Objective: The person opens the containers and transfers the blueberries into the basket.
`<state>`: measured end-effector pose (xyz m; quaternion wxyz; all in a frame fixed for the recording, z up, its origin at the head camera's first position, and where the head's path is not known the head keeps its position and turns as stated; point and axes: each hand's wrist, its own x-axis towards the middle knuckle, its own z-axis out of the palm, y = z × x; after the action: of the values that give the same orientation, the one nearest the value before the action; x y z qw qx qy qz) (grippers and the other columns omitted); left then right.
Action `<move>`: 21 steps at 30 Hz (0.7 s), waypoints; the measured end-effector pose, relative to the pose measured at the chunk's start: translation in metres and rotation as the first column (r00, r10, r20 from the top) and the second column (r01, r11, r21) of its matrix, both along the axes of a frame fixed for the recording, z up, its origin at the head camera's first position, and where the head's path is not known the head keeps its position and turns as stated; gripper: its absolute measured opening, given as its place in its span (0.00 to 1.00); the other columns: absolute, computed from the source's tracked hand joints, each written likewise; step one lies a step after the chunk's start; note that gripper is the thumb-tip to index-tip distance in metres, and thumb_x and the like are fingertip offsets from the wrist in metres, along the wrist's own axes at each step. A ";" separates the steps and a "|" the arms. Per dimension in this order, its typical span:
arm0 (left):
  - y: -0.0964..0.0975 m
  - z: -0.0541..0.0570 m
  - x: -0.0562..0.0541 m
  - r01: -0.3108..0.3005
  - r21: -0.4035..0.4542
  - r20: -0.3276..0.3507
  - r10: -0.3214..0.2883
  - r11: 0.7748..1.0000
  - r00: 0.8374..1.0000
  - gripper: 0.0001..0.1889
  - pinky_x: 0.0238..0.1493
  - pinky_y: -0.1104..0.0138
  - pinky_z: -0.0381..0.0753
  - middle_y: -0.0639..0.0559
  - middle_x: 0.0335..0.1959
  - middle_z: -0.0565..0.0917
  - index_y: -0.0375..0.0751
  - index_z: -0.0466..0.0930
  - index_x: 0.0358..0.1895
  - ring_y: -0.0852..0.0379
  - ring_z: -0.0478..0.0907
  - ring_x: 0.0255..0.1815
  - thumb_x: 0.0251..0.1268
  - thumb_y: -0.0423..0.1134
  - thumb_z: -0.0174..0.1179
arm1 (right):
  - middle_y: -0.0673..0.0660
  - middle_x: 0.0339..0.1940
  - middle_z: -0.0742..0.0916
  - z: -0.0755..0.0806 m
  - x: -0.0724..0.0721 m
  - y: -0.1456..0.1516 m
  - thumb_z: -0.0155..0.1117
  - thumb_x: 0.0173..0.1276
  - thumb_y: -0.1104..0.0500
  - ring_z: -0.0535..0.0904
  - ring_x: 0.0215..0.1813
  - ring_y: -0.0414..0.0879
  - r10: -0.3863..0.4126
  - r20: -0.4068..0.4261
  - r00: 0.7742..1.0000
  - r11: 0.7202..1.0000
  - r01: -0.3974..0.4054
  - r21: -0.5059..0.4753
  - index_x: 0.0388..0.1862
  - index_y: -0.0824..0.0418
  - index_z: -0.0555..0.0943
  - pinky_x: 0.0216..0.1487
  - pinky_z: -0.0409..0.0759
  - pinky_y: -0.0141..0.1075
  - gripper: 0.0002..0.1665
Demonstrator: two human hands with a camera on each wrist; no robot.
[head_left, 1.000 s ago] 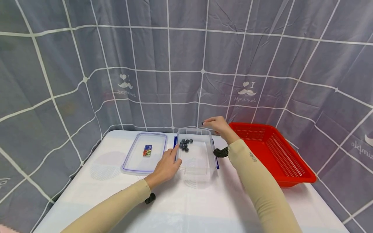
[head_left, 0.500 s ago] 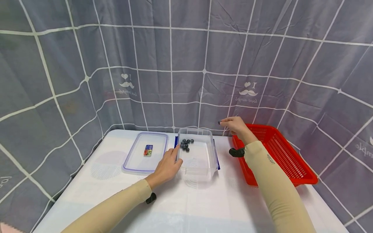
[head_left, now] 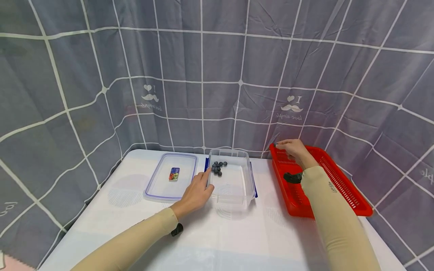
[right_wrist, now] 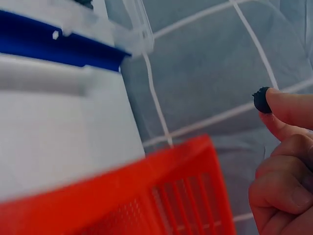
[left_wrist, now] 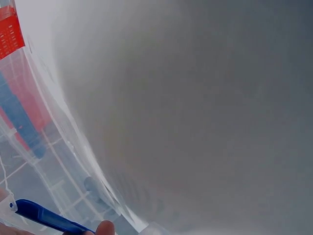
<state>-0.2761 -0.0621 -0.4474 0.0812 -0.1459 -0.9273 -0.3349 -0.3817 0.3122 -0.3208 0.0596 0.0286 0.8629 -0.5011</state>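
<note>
Between thumb and forefinger my right hand pinches a single blueberry, with its other fingers curled in. In the head view that hand is above the back left part of the red plastic basket. A clear food container stands uncovered left of the basket. Several blueberries lie clustered at its left side. My left hand rests against the container's left side, forefinger extended and thumb apart near the front corner. The left wrist view shows fingertips by a blue side latch.
A clear lid with a purple-blue seal and a picture label lies flat left of the container. White cloth covers the table. A grey gridded curtain hangs behind and along both sides.
My right hand has moved right with the pinched blueberry, from above the container's back right corner to above the basket. My left hand stays at the container.
</note>
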 end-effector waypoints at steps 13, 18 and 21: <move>0.000 0.002 0.002 -0.008 0.000 0.007 0.008 1.000 1.000 0.36 0.67 0.48 0.71 0.40 0.71 0.69 0.44 0.52 0.81 0.43 0.68 0.69 0.72 0.47 0.45 | 0.43 0.10 0.65 -0.023 0.002 0.041 0.58 0.76 0.53 0.56 0.14 0.40 -0.015 0.104 0.994 1.000 0.013 0.022 0.75 0.67 0.68 0.24 0.63 0.33 0.34; 0.001 0.003 0.003 -0.007 -0.002 0.016 0.007 1.000 1.000 0.37 0.67 0.48 0.71 0.40 0.71 0.69 0.45 0.51 0.82 0.43 0.68 0.70 0.71 0.48 0.45 | 0.42 0.09 0.64 -0.036 0.004 0.053 0.56 0.76 0.55 0.55 0.15 0.38 -0.013 0.138 0.990 1.000 0.011 0.015 0.76 0.69 0.65 0.22 0.62 0.32 0.34; 0.002 0.003 0.003 -0.003 -0.005 0.021 0.003 1.000 1.000 0.37 0.67 0.48 0.71 0.40 0.72 0.68 0.45 0.50 0.82 0.43 0.68 0.70 0.72 0.48 0.45 | 0.43 0.10 0.64 -0.044 0.005 0.059 0.57 0.75 0.55 0.57 0.16 0.39 -0.036 0.148 0.988 0.999 0.033 0.019 0.75 0.69 0.66 0.24 0.65 0.32 0.34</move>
<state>-0.2736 -0.0606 -0.4446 0.0717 -0.1410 -0.9292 -0.3340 -0.3767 0.3717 -0.3649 0.1145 0.0812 0.8595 -0.4915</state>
